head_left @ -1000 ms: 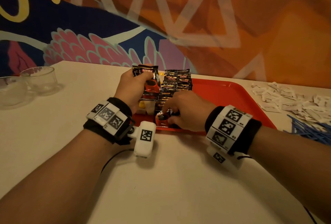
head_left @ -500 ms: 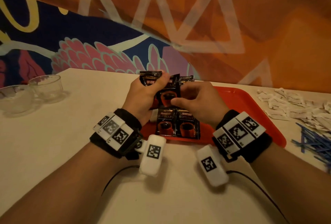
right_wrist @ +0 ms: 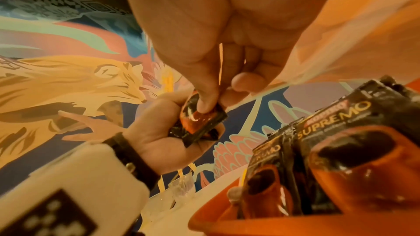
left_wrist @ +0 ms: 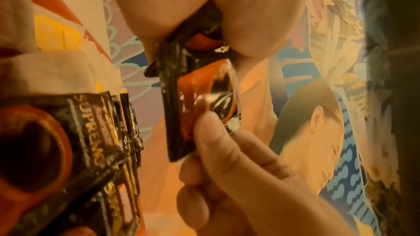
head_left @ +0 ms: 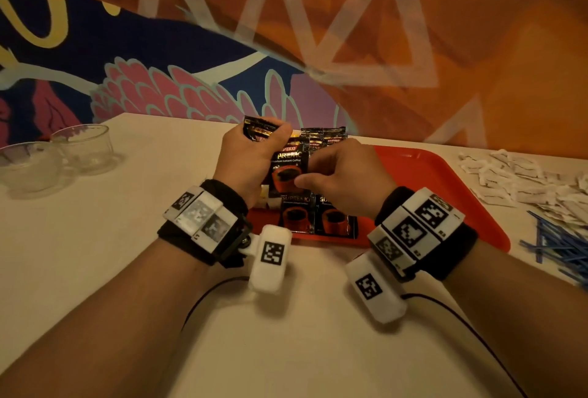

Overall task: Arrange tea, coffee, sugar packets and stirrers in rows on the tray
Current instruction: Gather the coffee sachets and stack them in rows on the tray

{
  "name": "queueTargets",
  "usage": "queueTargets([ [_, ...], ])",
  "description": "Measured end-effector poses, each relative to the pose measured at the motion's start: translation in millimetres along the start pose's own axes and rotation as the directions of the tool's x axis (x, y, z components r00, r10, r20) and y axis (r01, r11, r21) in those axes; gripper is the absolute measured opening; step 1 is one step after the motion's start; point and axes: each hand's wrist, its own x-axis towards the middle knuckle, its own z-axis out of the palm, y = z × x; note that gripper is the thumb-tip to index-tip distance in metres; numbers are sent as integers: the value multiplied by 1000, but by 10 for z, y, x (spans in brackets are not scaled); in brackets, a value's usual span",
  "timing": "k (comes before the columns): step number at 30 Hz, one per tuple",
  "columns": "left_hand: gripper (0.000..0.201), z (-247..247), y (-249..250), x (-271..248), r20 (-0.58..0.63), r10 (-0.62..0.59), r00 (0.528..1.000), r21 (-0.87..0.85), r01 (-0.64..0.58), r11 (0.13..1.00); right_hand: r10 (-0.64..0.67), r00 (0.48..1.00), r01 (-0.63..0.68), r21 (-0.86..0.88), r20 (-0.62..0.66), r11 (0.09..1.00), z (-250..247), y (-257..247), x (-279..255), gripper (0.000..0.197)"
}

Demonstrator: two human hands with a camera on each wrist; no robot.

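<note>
1. Two clear glass bowls [head_left: 60, 156] sit on the white bench [head_left: 159, 270] at 9 o'clock.
2. Left hand [head_left: 251, 159]: its grip is curled round a bunch of black coffee sachets [head_left: 259, 132].
3. Right hand [head_left: 343, 175]: its grip pinches one black-and-orange coffee sachet [head_left: 288, 171] above the red plastic tray [head_left: 445, 187].
4. White sugar packets [head_left: 521, 181] and blue stirrers [head_left: 560, 245] lie at 3 o'clock.

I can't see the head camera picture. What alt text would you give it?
Two hands, left hand and right hand, hold a stack of black coffee packets above a red tray where more coffee packets lie. White packets and blue stirrers wait at right, glass bowls at left.
</note>
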Motion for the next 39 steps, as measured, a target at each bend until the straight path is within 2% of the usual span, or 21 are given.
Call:
queueTargets([
  [4, 20, -58, -12, 64, -78, 45, 996, 150, -33, 988, 149, 985, -143, -74, 83, 987, -10, 54, 15, 10],
  [7, 17, -104, -24, 114, -123, 10, 992, 139, 8, 990, 253, 957, -240, -100, 143, 966, 21, 89, -8, 11],
  [14, 18, -109, -35, 125, -131, -61, 989, 90, 73, 993, 333, 918, -301, -168, 214, 939, 119, 73, -59, 15],
  [19, 17, -120, -42, 133, -128, -79, 989, 65, 87, 994, 352, 909, -300, -235, 223, 924, 149, 51, -59, 20],
  [25, 26, -118, -40, 131, -123, -112, 986, 56, 120, 991, 341, 909, -271, -282, 239, 920, 143, 43, -63, 25],
  [34, 28, -78, -7, 83, -105, -151, 983, -74, 144, 987, 322, 923, -252, -301, 212, 920, 58, 81, -94, 25],
  [37, 24, -53, -4, 76, -99, -153, 983, -106, 142, 984, 293, 940, -242, -261, 178, 935, -41, 94, -85, 30],
  [39, 14, -27, -6, 60, -94, -113, 989, -43, 109, 993, 262, 953, -234, -177, 151, 956, -112, 88, -78, 30],
])
